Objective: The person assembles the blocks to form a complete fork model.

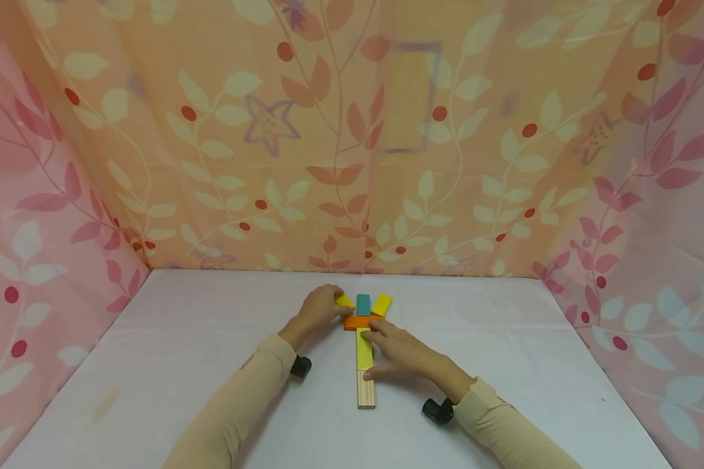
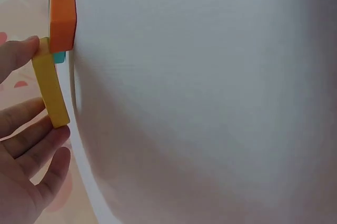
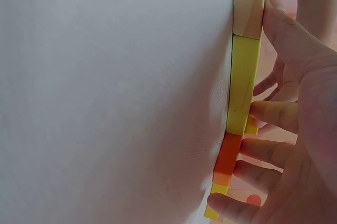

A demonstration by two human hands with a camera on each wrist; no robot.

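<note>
Flat wooden blocks lie joined in a figure on the white table. A plain wood block (image 1: 366, 394) forms the near end, followed by a pale yellow block (image 1: 364, 355) and an orange block (image 1: 352, 323) set crosswise. Beyond the orange one, a teal block (image 1: 364, 305) points straight away, with a yellow block (image 1: 382, 303) slanting off its right. My left hand (image 1: 319, 306) pinches the left yellow block (image 2: 51, 89) lengthwise between thumb and fingers, one end at the orange block. Fingers spread, my right hand (image 1: 407, 353) rests along the plain, pale yellow and orange blocks.
A white cloth covers the table (image 1: 211, 339). Patterned fabric hangs behind as a back wall (image 1: 352, 195) and along both sides. Each wrist carries a black camera, such as the one at the right wrist (image 1: 438, 412).
</note>
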